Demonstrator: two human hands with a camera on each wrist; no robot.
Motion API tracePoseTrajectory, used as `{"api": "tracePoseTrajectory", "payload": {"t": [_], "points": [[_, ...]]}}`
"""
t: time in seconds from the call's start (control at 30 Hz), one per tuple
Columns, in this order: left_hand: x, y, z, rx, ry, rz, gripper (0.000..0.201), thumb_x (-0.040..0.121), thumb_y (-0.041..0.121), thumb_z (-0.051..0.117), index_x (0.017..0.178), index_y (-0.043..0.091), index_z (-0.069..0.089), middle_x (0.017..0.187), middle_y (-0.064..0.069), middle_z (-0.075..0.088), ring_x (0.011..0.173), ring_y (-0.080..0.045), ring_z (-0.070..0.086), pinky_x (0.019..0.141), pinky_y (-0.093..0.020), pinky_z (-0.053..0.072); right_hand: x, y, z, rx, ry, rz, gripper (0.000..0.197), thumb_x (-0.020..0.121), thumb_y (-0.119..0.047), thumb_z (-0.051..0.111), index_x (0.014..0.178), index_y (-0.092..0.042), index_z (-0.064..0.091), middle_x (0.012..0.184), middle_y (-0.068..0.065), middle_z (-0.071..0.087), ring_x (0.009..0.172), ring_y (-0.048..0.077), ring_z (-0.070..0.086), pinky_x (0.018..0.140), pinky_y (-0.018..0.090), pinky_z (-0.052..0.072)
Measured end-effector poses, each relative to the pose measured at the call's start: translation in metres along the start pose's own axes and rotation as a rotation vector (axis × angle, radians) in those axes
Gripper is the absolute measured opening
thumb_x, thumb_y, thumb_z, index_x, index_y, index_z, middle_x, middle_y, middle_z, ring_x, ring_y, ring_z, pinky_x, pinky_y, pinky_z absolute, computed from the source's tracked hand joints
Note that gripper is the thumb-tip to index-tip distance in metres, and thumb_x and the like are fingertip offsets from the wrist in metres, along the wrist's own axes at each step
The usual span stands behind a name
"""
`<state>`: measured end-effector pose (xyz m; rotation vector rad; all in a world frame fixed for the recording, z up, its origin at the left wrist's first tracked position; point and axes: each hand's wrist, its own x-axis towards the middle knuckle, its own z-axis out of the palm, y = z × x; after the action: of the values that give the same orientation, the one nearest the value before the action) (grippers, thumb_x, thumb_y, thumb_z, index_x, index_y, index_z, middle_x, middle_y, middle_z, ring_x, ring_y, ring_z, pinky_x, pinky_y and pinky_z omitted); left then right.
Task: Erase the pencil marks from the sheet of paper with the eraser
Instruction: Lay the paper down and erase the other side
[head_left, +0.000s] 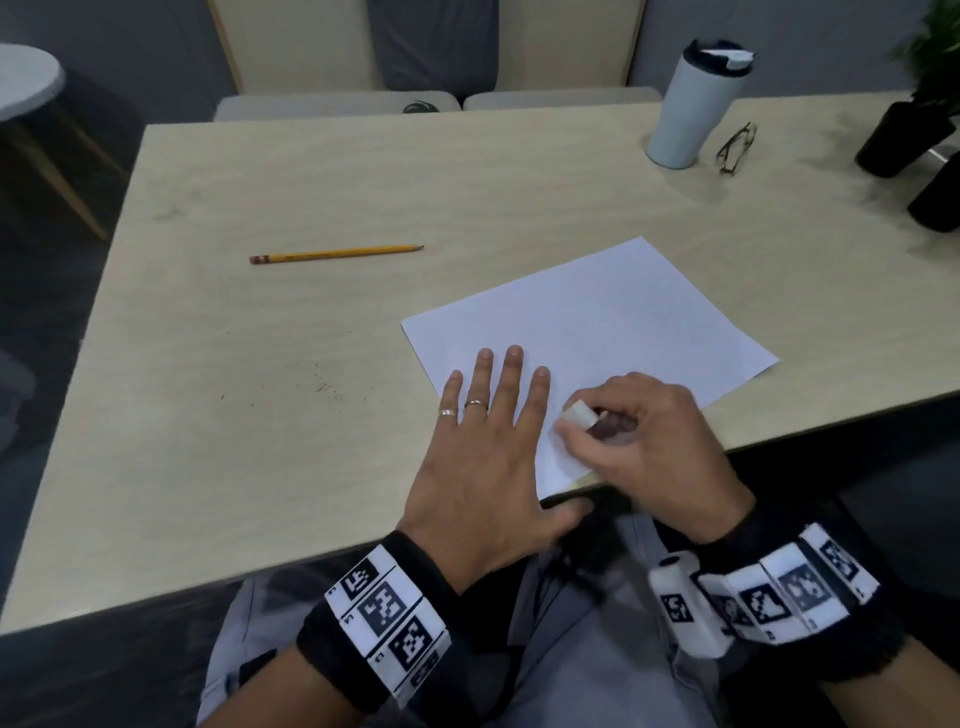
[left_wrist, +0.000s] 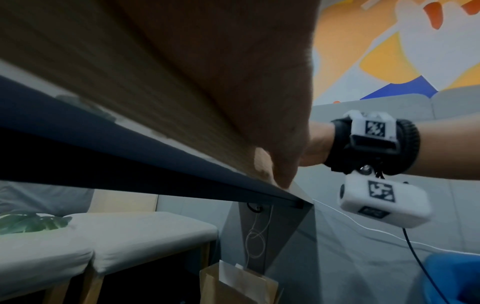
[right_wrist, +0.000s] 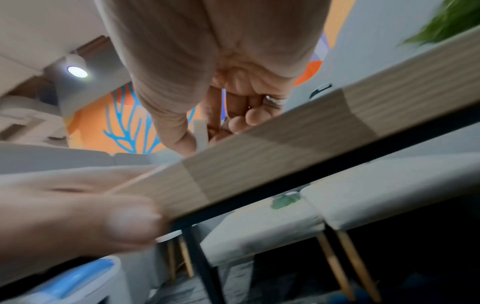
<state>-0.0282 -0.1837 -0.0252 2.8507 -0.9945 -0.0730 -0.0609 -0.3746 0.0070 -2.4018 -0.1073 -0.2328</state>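
Left hand flat, fingers straight, pressing sheet of paper onto table. Right hand pinches white eraser, tip on paper just beside left hand. No pencil marks show on paper; probably nearly done. Pencil far past left hand.

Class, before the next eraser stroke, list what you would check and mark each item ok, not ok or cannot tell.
1. Left hand flat on the paper, holding it down: ok.
2. Eraser pinched in the right hand: ok.
3. Eraser tip touching the paper: cannot tell.
4. Pencil marks left to rub out: cannot tell, none show from the head view.
5. Paper fully on the table: ok, though its near corner sits at the edge.
6. Pencil out of the way: ok.
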Motion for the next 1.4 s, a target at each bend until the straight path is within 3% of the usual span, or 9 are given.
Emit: {"api": "tracePoseTrajectory", "payload": {"t": [0.13,0.27,0.5,0.7,0.83,1.0,1.1,1.27,1.4], "points": [[0.001,-0.002,0.004,0.044,-0.008,0.007,0.113,0.090,0.089,0.026,0.168,0.013,-0.005,0.174,-0.017,-0.017,0.161,-0.038,-0.015,0.128,-0.060,0.004,0.001,0.004,0.000,-0.014,-0.028,0.036,0.031,0.088,-0.045,0.070,0.075,-0.017,0.069,0.067,-0.003,0.058,0.072,0.018,0.055,0.066,0.046,0.050],[0.001,0.000,0.002,0.048,-0.005,0.005,0.114,0.090,0.087,0.029,0.167,0.013,-0.008,0.173,-0.018,-0.020,0.160,-0.038,-0.017,0.128,-0.060,0.002,0.006,0.011,-0.014,-0.144,0.038,0.032,0.026,0.089,-0.040,0.073,0.072,-0.023,0.066,0.065,-0.007,0.057,0.073,0.015,0.052,0.066,0.044,0.051],[0.000,0.004,0.000,0.090,-0.021,-0.020,0.113,0.091,0.060,0.055,0.166,0.011,-0.013,0.172,-0.021,-0.022,0.160,-0.042,-0.016,0.128,-0.061,0.003,0.003,0.013,-0.010,-0.130,0.011,0.034,0.026,0.087,-0.047,0.069,0.072,-0.025,0.065,0.066,-0.010,0.057,0.072,0.013,0.054,0.065,0.041,0.051],[0.000,0.010,-0.005,0.101,-0.023,-0.036,0.110,0.093,0.053,0.054,0.165,0.008,-0.016,0.170,-0.023,-0.024,0.159,-0.045,-0.017,0.127,-0.063,0.002,0.000,0.011,-0.001,0.115,0.044,0.028,0.008,0.093,-0.015,0.081,0.089,-0.020,0.077,0.083,-0.006,0.072,0.074,0.016,0.066,0.073,0.029,0.054],[-0.006,0.005,-0.003,0.097,-0.020,0.011,0.105,0.097,0.049,0.054,0.165,0.004,-0.012,0.171,-0.024,-0.020,0.159,-0.044,-0.015,0.128,-0.061,0.003,-0.003,0.010,0.013,0.063,0.011,0.001,0.006,0.098,-0.019,0.076,0.095,-0.025,0.074,0.089,-0.009,0.070,0.083,0.016,0.068,0.079,0.033,0.056],[-0.010,-0.001,-0.002,0.083,-0.010,0.043,0.100,0.096,0.031,0.054,0.164,0.001,-0.013,0.171,-0.024,-0.019,0.159,-0.043,-0.016,0.129,-0.059,0.004,-0.007,0.020,0.016,0.106,0.211,0.150,0.006,0.103,-0.025,0.069,0.100,-0.030,0.072,0.090,-0.012,0.069,0.075,0.010,0.063,0.074,0.028,0.050],[-0.009,0.003,-0.004,0.106,-0.009,0.052,0.097,0.097,0.031,0.048,0.162,-0.002,-0.015,0.170,-0.026,-0.021,0.159,-0.045,-0.016,0.128,-0.060,0.002,-0.011,0.019,0.022,0.062,0.181,0.108,0.008,0.102,-0.027,0.069,0.110,-0.029,0.071,0.099,-0.012,0.070,0.088,0.010,0.066,0.081,0.032,0.054],[-0.012,0.001,-0.003,0.119,0.014,0.070,0.089,0.094,0.031,0.032,0.161,-0.004,-0.016,0.169,-0.029,-0.021,0.158,-0.046,-0.016,0.128,-0.061,0.003,-0.010,0.008,0.022,0.123,0.121,0.071,0.015,0.097,-0.023,0.078,0.110,-0.025,0.071,0.089,-0.016,0.065,0.076,0.012,0.064,0.074,0.017,0.049],[-0.011,0.002,-0.002,0.117,0.014,0.067,0.092,0.095,0.024,0.043,0.162,-0.003,-0.015,0.170,-0.027,-0.020,0.159,-0.043,-0.015,0.129,-0.059,0.004,-0.011,0.012,0.013,0.163,0.164,0.039,0.013,0.097,-0.021,0.078,0.110,-0.022,0.073,0.087,-0.015,0.064,0.075,0.015,0.066,0.073,0.015,0.048]]}}
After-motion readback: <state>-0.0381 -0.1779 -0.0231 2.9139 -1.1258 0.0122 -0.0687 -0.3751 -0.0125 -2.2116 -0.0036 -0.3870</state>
